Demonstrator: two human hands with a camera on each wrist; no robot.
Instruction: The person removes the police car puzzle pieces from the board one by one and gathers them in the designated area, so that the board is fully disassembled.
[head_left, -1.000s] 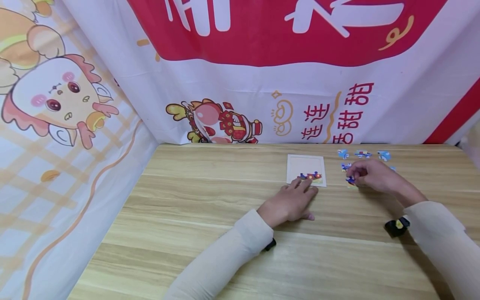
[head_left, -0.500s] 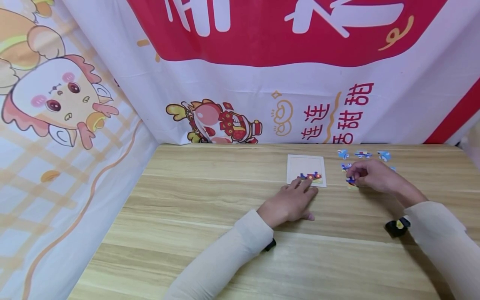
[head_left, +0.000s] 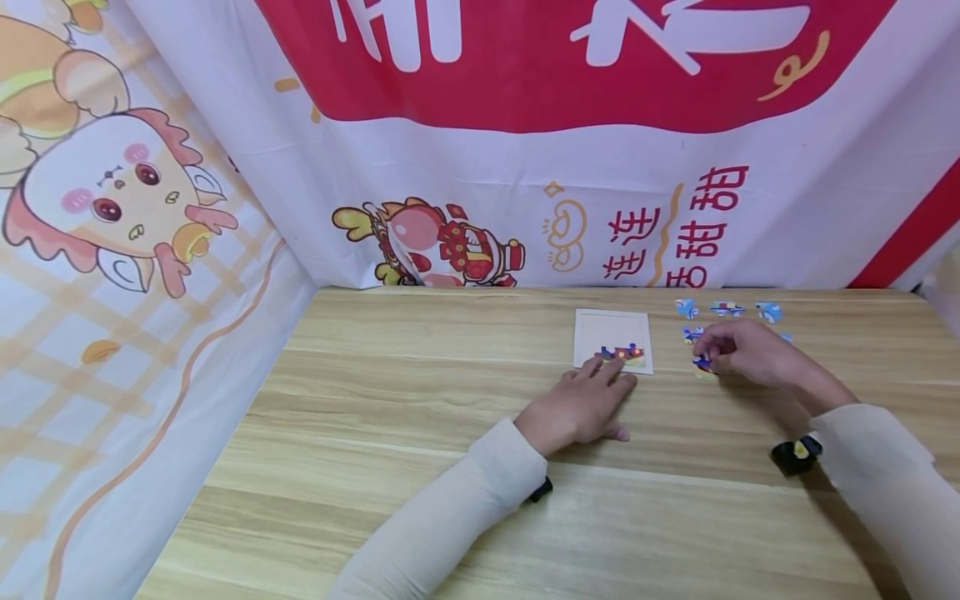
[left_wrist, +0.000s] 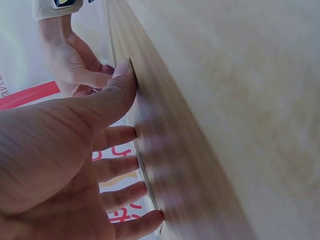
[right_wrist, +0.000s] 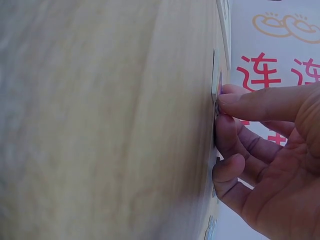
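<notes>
A shallow white puzzle frame [head_left: 603, 328] lies near the back of the table, with joined red, blue and yellow puzzle pieces [head_left: 630, 353] along its near side. My left hand [head_left: 588, 403] rests over its front edge with fingers spread and straight, partly covering those pieces. To the right, my right hand [head_left: 750, 353] pinches a blue, red and yellow puzzle piece [head_left: 703, 367] between thumb and fingers. In the right wrist view this puzzle piece [right_wrist: 216, 77] shows edge-on, close to the tabletop, its lower part hidden by the thumb.
Several loose puzzle pieces [head_left: 726, 308] in blue and white lie behind the right hand, some partly covered by it. The wooden table [head_left: 420, 400] meets a printed cloth [head_left: 480, 158] at its back edge. Black wrist straps [head_left: 795, 456] sit at the cuffs.
</notes>
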